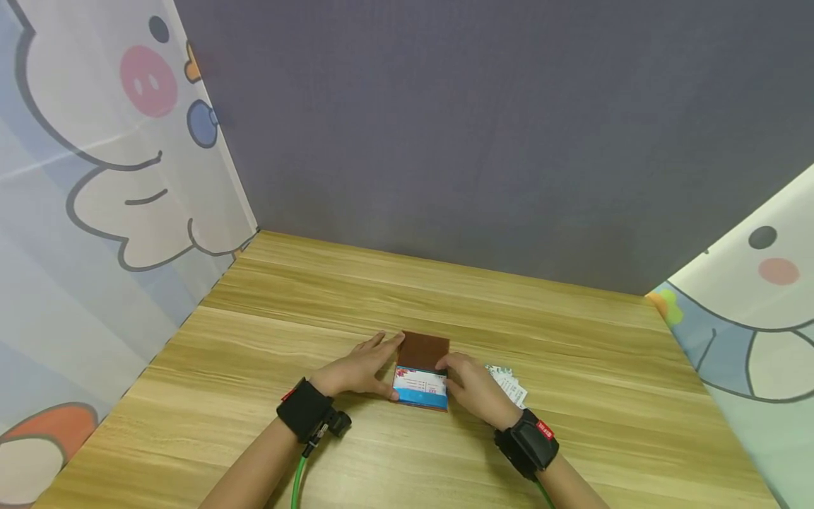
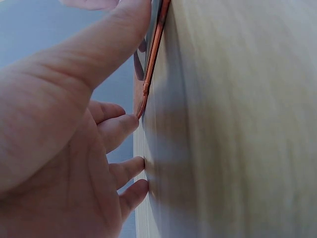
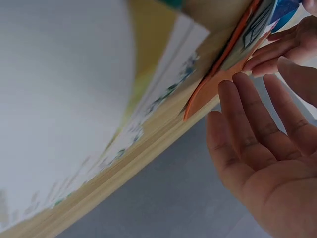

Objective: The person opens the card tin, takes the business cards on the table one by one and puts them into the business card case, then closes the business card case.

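Observation:
A brown card wallet lies unfolded on the table, its orange-brown edge seen side-on in the left wrist view. On its near half sits a white and blue printed card. My left hand spreads along the wallet's left side, thumb at the near corner and fingertips at the far one. Over the right edge, my right hand has its fingertips close to the middle fold. In the right wrist view its fingers are gently bent and the thumb stands apart from them.
Fanned white cards with green print lie to the right of the wallet, partly behind my right hand. The wooden table meets a grey panel at the back. Cartoon-printed curtains hang at both sides. A green cable runs from the left wrist strap.

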### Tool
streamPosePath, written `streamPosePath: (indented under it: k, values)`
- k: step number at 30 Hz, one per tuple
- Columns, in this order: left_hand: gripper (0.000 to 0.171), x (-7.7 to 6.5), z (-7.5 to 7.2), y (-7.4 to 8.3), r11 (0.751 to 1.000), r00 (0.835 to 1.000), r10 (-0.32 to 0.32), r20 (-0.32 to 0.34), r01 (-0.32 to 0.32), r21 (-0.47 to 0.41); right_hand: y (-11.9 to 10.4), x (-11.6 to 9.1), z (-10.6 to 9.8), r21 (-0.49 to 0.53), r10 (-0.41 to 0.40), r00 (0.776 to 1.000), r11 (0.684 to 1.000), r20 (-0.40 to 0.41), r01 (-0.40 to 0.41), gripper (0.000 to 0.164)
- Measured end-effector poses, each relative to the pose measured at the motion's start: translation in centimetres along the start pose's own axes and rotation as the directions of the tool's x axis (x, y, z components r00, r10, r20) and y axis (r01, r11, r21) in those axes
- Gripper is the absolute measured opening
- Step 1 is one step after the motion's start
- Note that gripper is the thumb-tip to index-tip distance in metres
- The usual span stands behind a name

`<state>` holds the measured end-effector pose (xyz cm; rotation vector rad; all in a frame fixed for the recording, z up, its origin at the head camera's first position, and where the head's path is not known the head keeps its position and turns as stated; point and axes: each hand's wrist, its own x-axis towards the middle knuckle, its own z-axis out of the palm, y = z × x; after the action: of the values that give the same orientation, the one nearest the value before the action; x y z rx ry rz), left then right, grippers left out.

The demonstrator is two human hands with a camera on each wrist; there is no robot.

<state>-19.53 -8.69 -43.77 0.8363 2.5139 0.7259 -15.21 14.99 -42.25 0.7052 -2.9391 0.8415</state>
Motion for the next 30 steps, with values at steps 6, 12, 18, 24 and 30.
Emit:
streamPosePath:
  k: [6, 12, 18, 24, 30]
  values:
    - [0.102, 0.0, 0.1, -0.1, 1.0, 1.0, 0.006, -0.001, -0.006, 0.001, 0.7, -1.2, -0.8, 0.012, 0.074, 0.997, 0.997, -0.001, -0.074, 0.027]
    - [0.102, 0.0, 0.1, -0.1, 1.0, 1.0, 0.013, -0.001, -0.013, 0.0, 1.7, -2.3, -1.7, -0.006, 0.129, 0.991, 0.992, -0.025, -0.129, 0.029]
    - [0.102, -0.1, 0.0, -0.1, 1.0, 1.0, 0.016, 0.002, -0.016, -0.015, 2.8, -3.2, -2.6, -0.032, 0.149, 0.988, 0.988, -0.034, -0.15, 0.027]
    - [0.103, -0.1, 0.0, -0.1, 1.0, 1.0, 0.015, 0.002, -0.015, 0.0, 3.8, -4.1, -3.3, -0.05, 0.16, 0.987, 0.986, -0.029, -0.162, 0.028]
    - [0.102, -0.1, 0.0, -0.1, 0.999, 0.999, 0.032, -0.001, -0.032, -0.005, 4.5, -4.8, -3.7, -0.055, 0.155, 0.988, 0.986, -0.013, -0.156, 0.03]
